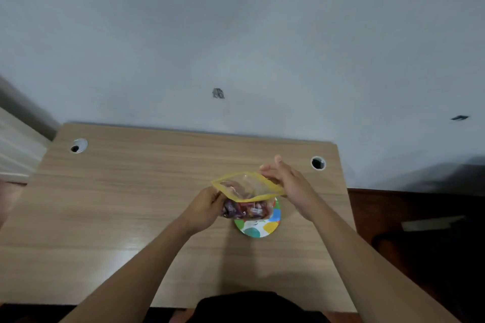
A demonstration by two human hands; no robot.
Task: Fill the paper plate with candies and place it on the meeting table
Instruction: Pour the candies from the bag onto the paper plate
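Note:
A clear zip bag (245,189) with a yellow rim holds several wrapped candies (246,211) in red and purple. Its mouth gapes open. My left hand (206,208) grips the bag's left side, and my right hand (287,181) pinches the right end of the yellow rim. Directly under the bag lies a small paper plate (259,227) with coloured patches on white, partly hidden by the bag. No candy shows on the visible part of the plate.
The plate rests on a light wooden table (131,204) pushed against a pale wall. Two round cable holes (78,145) (318,163) sit near the far corners. Dark floor lies to the right of the table.

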